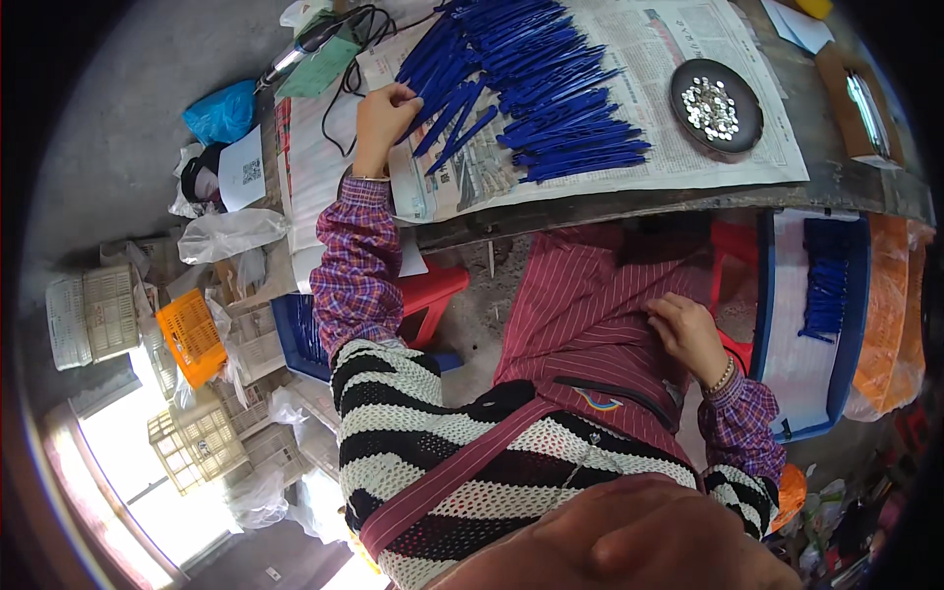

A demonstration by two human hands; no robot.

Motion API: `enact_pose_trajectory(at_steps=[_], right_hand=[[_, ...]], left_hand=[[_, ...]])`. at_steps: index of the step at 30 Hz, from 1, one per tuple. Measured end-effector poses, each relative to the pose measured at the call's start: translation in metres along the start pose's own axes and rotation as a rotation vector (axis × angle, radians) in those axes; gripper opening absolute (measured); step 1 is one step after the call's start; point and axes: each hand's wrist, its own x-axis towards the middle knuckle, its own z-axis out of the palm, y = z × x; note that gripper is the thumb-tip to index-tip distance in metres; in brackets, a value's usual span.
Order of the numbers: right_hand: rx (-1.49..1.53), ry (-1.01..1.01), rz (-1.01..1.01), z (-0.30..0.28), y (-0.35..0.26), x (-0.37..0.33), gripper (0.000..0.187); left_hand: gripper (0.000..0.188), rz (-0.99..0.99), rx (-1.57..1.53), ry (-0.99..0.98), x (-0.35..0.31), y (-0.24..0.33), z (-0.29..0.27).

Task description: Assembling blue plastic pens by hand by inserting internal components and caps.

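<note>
My left hand (383,120) is at the left edge of a spread of long, thin blue strips (551,74) on newspaper. Its fingers are bent and pinched together beside the strips; what lies between them is hidden. A few loose blue strips (457,118) lie apart from the main rows, just right of that hand. Over my lap, on the striped red apron (580,295), hangs my right hand (685,334). Its fingers are loosely bent and a little apart, with nothing visible in them. A dark round dish (750,123) holding small shiny silver discs (710,108) sits to the right on the newspaper.
Newspaper (708,162) covers much of the table (836,185). An open cardboard box (836,74) stands at the right. Below the table's right end is a blue tray (784,295) with more blue strips. A corded tool (310,39) lies back left. Red stools (433,295) and crates (192,334) stand lower.
</note>
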Motion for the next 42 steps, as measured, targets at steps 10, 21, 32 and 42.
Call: enact_pose_trajectory(at_steps=[10, 21, 32, 42], right_hand=[[0.371, -0.011, 0.052, -0.008, 0.006, 0.004, 0.023], [1.289, 0.049, 0.104, -0.032, -0.038, 0.043, 0.041], [1.219, 0.069, 0.302, -0.008, -0.049, 0.04, 0.025], [1.174, 0.005, 0.344, 0.009, -0.032, 0.034, 0.025]], left_hand=[[0.012, 0.018, -0.183, 0.269, -0.016, -0.019, -0.044], [0.017, 0.74, -0.516, -0.599, -0.1, 0.221, -0.014], [0.027, 0.557, -0.623, -0.498, -0.116, 0.169, -0.009], [0.027, -0.12, -0.138, 0.116, -0.147, -0.058, -0.074]])
